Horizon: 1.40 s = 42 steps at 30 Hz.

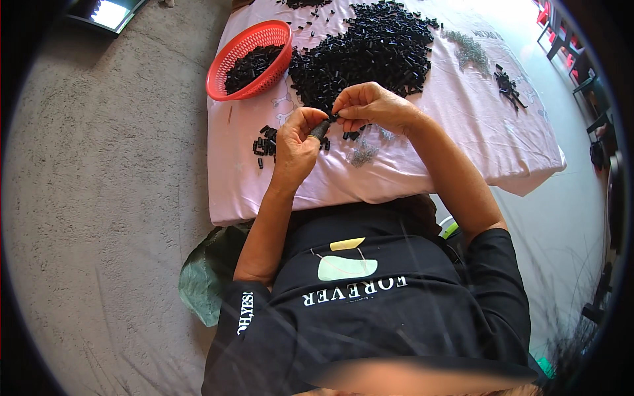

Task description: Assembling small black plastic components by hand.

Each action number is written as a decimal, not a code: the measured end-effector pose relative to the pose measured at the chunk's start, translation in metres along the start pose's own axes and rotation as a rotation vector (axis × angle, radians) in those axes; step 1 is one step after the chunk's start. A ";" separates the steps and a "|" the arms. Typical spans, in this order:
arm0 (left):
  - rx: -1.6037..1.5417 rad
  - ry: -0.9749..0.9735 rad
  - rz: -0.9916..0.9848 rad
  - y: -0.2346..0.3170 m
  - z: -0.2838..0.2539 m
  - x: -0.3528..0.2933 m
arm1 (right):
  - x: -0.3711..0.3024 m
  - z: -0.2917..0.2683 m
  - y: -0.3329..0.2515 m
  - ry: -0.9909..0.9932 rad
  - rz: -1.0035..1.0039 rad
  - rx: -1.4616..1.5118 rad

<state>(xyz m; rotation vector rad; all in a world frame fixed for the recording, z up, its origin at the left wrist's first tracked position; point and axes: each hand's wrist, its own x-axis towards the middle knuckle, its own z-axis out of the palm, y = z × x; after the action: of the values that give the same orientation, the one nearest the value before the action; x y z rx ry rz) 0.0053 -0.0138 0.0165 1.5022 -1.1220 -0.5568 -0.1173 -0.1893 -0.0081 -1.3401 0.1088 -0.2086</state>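
Over the near part of the table, my left hand (298, 146) and my right hand (376, 107) meet with their fingertips almost touching. Both are closed in a pinch around a small black piece (334, 117), mostly hidden by the fingers. A dark wrap (319, 130) covers one finger of the left hand. Beside that hand lies a small group of black tube-like pieces (267, 141). Small silvery bits (363, 156), too fine to make out, lie below the right hand. A large heap of similar black pieces (370, 49) spreads just beyond both hands.
A red plastic basket (269, 80) holding black pieces stands at the table's far left. More silvery bits (467, 51) and some black parts (508, 90) lie to the right on the pink tablecloth (456, 122). A green bag (205, 277) is below the table's left corner.
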 end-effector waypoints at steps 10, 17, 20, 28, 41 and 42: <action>-0.042 0.008 -0.010 -0.001 0.003 -0.003 | -0.001 0.002 -0.001 -0.027 -0.015 -0.004; -0.090 0.034 0.159 -0.013 0.008 -0.010 | -0.001 0.001 -0.001 -0.054 -0.015 0.079; -0.109 0.050 0.195 -0.014 0.009 -0.012 | -0.001 0.002 0.000 -0.071 -0.019 0.140; -0.034 0.063 0.206 -0.009 0.010 -0.013 | -0.004 0.006 -0.005 -0.040 -0.065 0.012; 0.124 0.120 0.257 -0.002 0.009 -0.015 | -0.001 0.014 -0.004 -0.026 -0.213 -0.117; 0.141 0.137 0.277 -0.001 0.009 -0.015 | -0.001 0.016 -0.005 -0.014 -0.223 -0.113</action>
<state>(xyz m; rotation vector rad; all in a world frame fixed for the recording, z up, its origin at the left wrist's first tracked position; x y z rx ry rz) -0.0091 -0.0050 0.0099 1.4493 -1.2553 -0.1852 -0.1158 -0.1747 0.0006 -1.4662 -0.0418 -0.3866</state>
